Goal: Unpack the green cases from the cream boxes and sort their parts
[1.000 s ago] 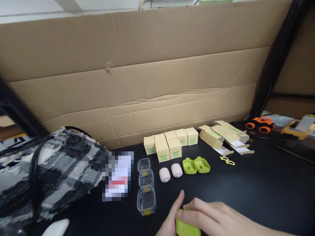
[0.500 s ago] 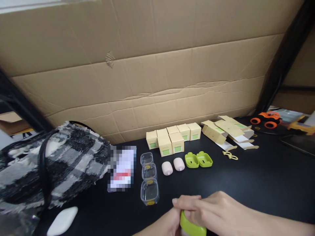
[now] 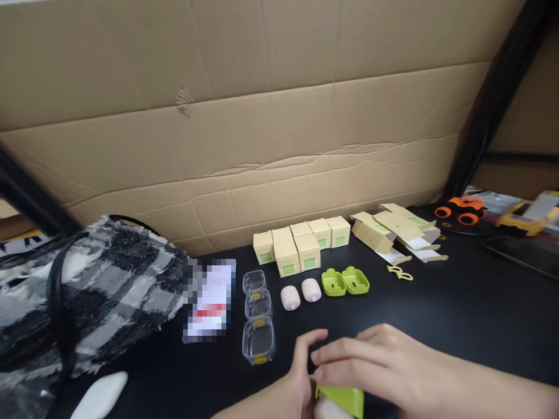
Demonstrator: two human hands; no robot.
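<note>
At the bottom edge, a green plastic cover (image 3: pixel 351 398) sits between my hands with a pale rounded piece (image 3: pixel 332 410) showing beneath it. My left hand (image 3: pixel 299 372) grips it from the left, one finger raised; its lower fingers are cut off by the frame. My right hand (image 3: pixel 379 366) holds the cover from above and the right, fingers bent over its top. Beyond them lie two pale pink rounded pieces (image 3: pixel 290 298) and two green open covers (image 3: pixel 345 282) with ear-shaped tabs. Clear plastic cups (image 3: pixel 258 340) stand in a column to their left.
Several small yellow boxes (image 3: pixel 286 259) stand against the cardboard wall (image 3: pixel 262 128). Opened box cartons (image 3: pixel 402 230) and yellow loops (image 3: pixel 399 273) lie to the right, with an orange toy truck (image 3: pixel 460 209) behind. A checked bag (image 3: pixel 109 291) and a white object (image 3: pixel 100 396) are at left.
My fingers have shifted on the green cover, one left finger now lifted. More of the pale piece shows beneath the cover. The whole view has moved slightly to the right.
</note>
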